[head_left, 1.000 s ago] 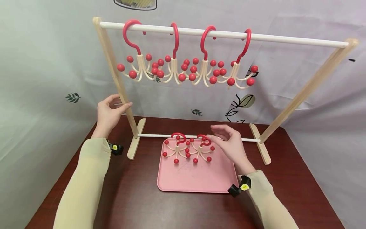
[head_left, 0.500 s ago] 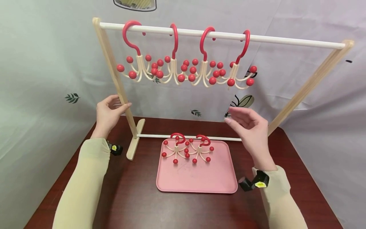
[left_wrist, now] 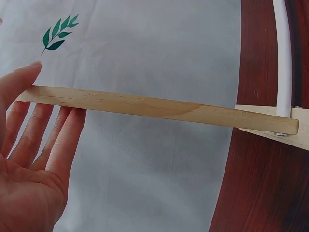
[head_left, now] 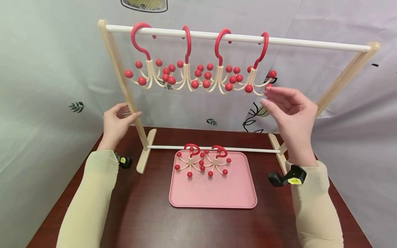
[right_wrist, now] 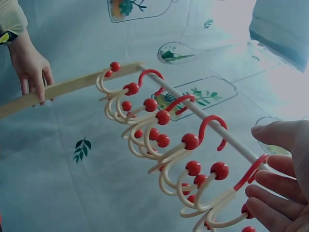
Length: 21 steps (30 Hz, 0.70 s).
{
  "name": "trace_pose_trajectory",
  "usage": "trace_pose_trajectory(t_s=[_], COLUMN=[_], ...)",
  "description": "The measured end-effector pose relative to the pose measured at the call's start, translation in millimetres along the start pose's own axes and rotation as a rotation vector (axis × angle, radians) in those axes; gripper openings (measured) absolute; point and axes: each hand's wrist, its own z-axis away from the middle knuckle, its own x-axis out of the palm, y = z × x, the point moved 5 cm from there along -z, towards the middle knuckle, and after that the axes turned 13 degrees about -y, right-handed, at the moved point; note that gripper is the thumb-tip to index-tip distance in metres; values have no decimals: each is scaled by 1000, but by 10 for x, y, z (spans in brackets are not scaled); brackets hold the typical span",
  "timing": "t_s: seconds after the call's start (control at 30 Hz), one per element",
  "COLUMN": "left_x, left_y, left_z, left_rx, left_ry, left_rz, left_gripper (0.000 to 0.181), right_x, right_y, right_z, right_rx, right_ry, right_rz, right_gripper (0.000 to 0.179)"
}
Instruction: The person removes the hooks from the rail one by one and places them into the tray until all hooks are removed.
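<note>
My left hand [head_left: 116,124] holds the left wooden post [head_left: 119,69] of a small clothes rack, thumb on one face and fingers on the other. The left wrist view shows the same post [left_wrist: 154,106] between them. My right hand [head_left: 296,119] is raised with fingers spread from the thumb, holding nothing. Its fingertips overlap a red ball of the rightmost octopus-style hanger [head_left: 252,76]. Several such hangers, with red hooks and red-tipped cream arms, hang from the white top rail [head_left: 316,44]. Two more hangers, one left [head_left: 190,161] and one right [head_left: 216,161], lie on the pink tray [head_left: 214,198].
Below runs a white lower bar [head_left: 164,147], behind the tray's far edge. The rack's wooden feet, left one [head_left: 145,155] included, stand on the dark red-brown table [head_left: 139,206]. A pale printed cloth [head_left: 186,110] hangs close behind the rack.
My right hand has risen from beside the tray hangers, moving up and right to the rightmost hanging one. The left hand stays on the post.
</note>
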Motion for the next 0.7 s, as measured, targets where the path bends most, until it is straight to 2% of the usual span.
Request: trace_pose_trajectory(t_s=[0.2, 0.43, 0.7], left_x=[-5, -11, 6], left_y=[-20, -29, -38], left_z=[-13, -11, -24], left_rx=[4, -9, -34], left_ry=[0, 3, -4], left_rz=[24, -12, -20], left_gripper=[49, 51, 52], right_x=[20, 55, 61], right_y=[-50, -107, -168], right_z=[-229, -429, -669], right_rx=[18, 14, 122], right_ry=[9, 37, 52], right_rz=[29, 57, 178], right_gripper=[34, 32, 35])
